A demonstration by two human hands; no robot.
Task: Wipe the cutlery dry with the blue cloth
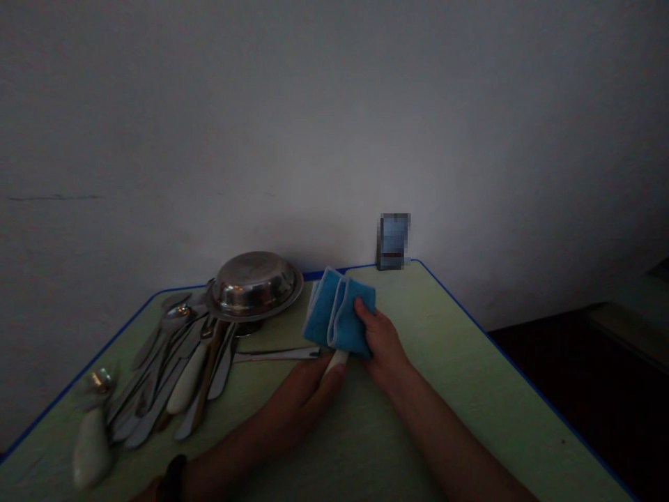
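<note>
My left hand (308, 390) is closed around a pale handle (337, 360), low over the middle of the table. The upper part of this utensil is hidden in a folded blue cloth (348, 317) with light edging, so its kind does not show. My right hand (384, 341) grips the cloth from the right, thumb pressed on its front. Just left of the cloth, a slim metal utensil (277, 354) lies flat, its right end near my left hand.
Many metal utensils lie heaped on the left, including a spoon (176, 317) and a thick pale handle (188, 380). An upturned metal bowl (256, 282) rests behind them. Another pale-handled utensil (93, 446) lies front left. A phone (393, 240) leans against the wall on the green table (444, 362).
</note>
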